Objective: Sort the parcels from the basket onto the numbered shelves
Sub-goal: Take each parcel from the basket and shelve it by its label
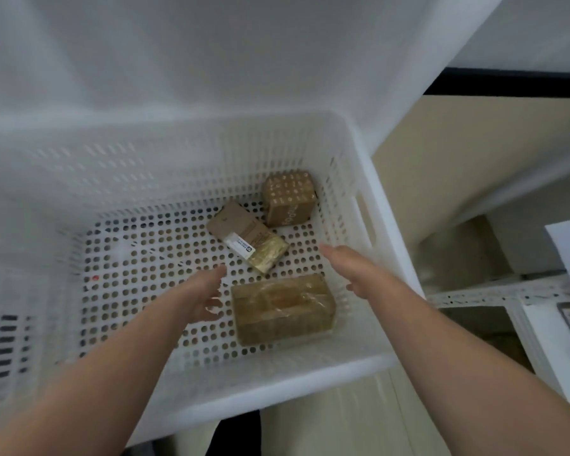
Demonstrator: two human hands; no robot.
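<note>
Taped parcel (pixel 282 307) lies on the near floor of the white basket (pixel 369 199). Flat labelled parcel (pixel 247 238) sits mid-floor, with cube parcel (pixel 288 197) just beside it by the far right wall. Left grip (pixel 199 299) and right grip (pixel 352 268) flank the taped parcel, fingers apart, both empty.

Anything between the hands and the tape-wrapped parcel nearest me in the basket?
Nothing visible. The left hand and right hand flank the tape-wrapped parcel with bare basket floor between; the flat parcel and square parcel lie beyond it.
</note>
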